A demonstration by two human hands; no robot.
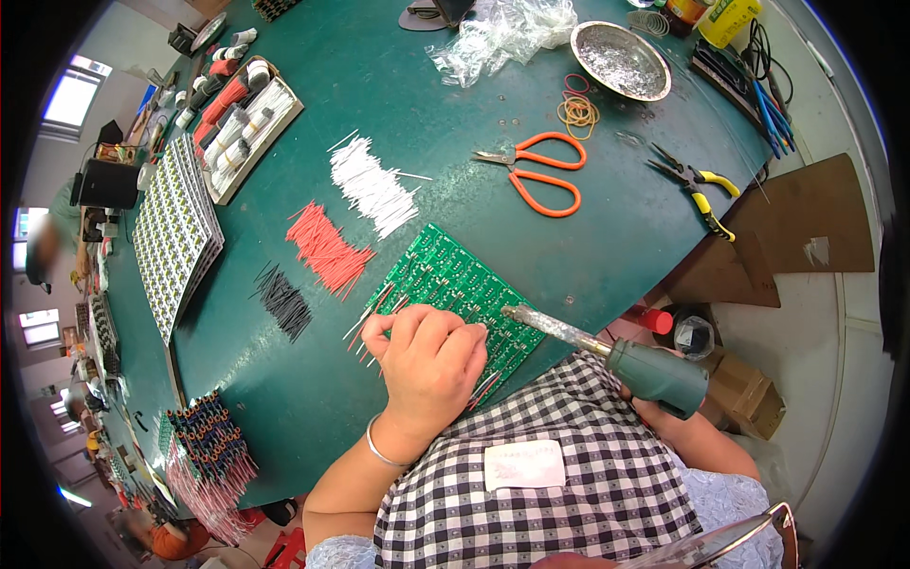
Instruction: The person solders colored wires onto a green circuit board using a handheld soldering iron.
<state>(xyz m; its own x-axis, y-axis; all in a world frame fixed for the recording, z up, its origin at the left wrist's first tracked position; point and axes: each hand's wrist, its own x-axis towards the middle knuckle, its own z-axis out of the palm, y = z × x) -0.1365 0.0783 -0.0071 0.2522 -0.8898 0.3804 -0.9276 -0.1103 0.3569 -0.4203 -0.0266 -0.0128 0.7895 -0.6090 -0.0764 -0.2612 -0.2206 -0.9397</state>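
A green circuit board [427, 261] lies on the table in front of me, with red, white and dark wires along its left and lower edges. My left hand [427, 356] rests over the board's lower left part, fingers curled and pressed together; whatever they pinch is hidden beneath them. With my right hand [656, 417] I grip a soldering iron [654, 375] by its dark green handle, which covers some of my fingers. Its metal tip reaches the right part of the board. Beyond the board lie piles of red wires [327, 248], white wires [373, 187] and black wires [282, 302].
Orange-handled scissors [545, 175], yellow-and-black pliers [697, 185] and a metal bowl [621, 62] lie on the far right. At left stand a stack of panels [175, 228], a box of wire bundles [251, 128] and wired boards [209, 446]. The table's edge [654, 289] runs at right.
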